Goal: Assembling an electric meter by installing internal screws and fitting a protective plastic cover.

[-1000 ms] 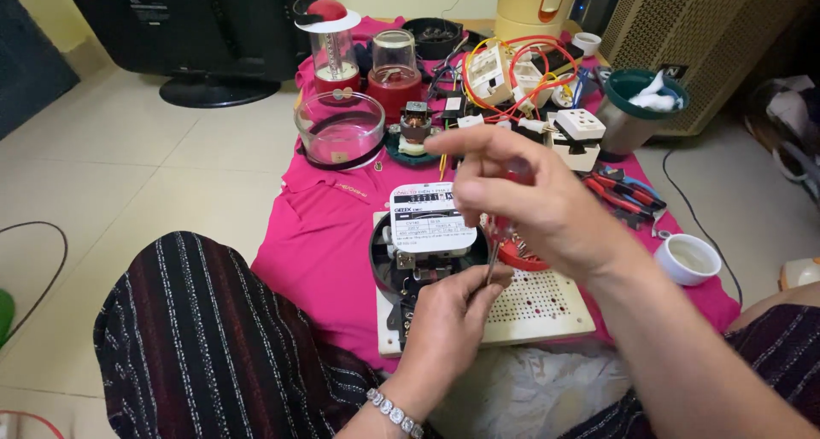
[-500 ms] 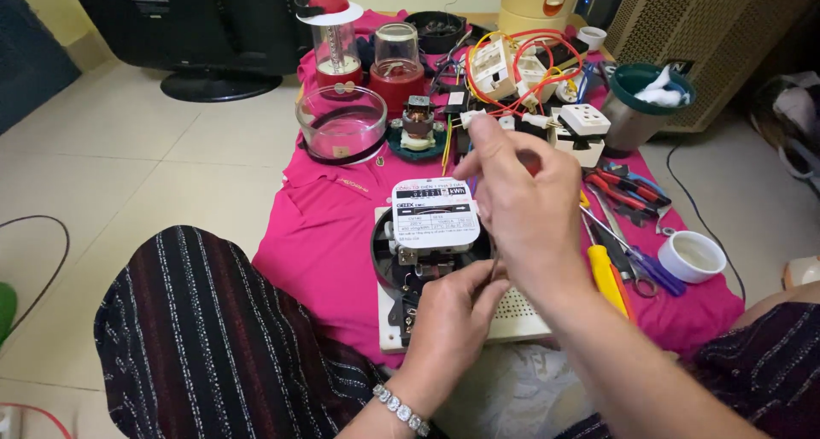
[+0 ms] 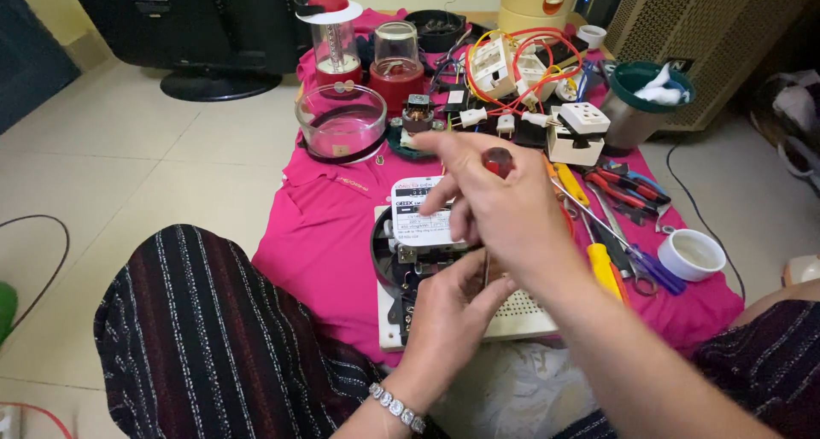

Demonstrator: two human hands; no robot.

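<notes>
The person sits on the tiled floor (image 3: 128, 174) with a pink cloth (image 3: 329, 221) spread in front, and the work lies on that cloth.

Right hand (image 3: 500, 208): fingers closed around a screwdriver with a dark red handle (image 3: 498, 160). The handle top shows above the knuckles; the thin shaft runs straight down below the hand, and its tip is hidden among the meter parts.

Left hand (image 3: 448, 315): reaches up from below and rests against the electric meter (image 3: 410, 251), thumb and fingers curled at its lower right side. Whether it pinches a part there or only steadies the body I cannot tell. A beaded bracelet (image 3: 397, 407) sits on that wrist.

The electric meter, black and round with a white label plate on its face, lies on a cream perforated board (image 3: 521, 315) near the front edge of the cloth, directly under both hands.

Surroundings:
- To the right of the board lie a yellow-handled screwdriver (image 3: 605, 268), a blue-handled screwdriver (image 3: 653, 272) and red-handled pliers (image 3: 619, 187), close together.
- A small white cup (image 3: 694, 254) stands at the cloth's right edge.
- At the rear left stands a clear glass bowl (image 3: 342, 123), with two red-based blender jars (image 3: 397, 67) behind it.
- At the rear centre sits a white socket block (image 3: 581, 123) beside a tangle of red and yellow wires (image 3: 534, 67).
- A green-rimmed container (image 3: 645, 93) holding white tissue stands at the rear right.

The person's striped trouser leg (image 3: 213, 336) fills the lower left of the view.
</notes>
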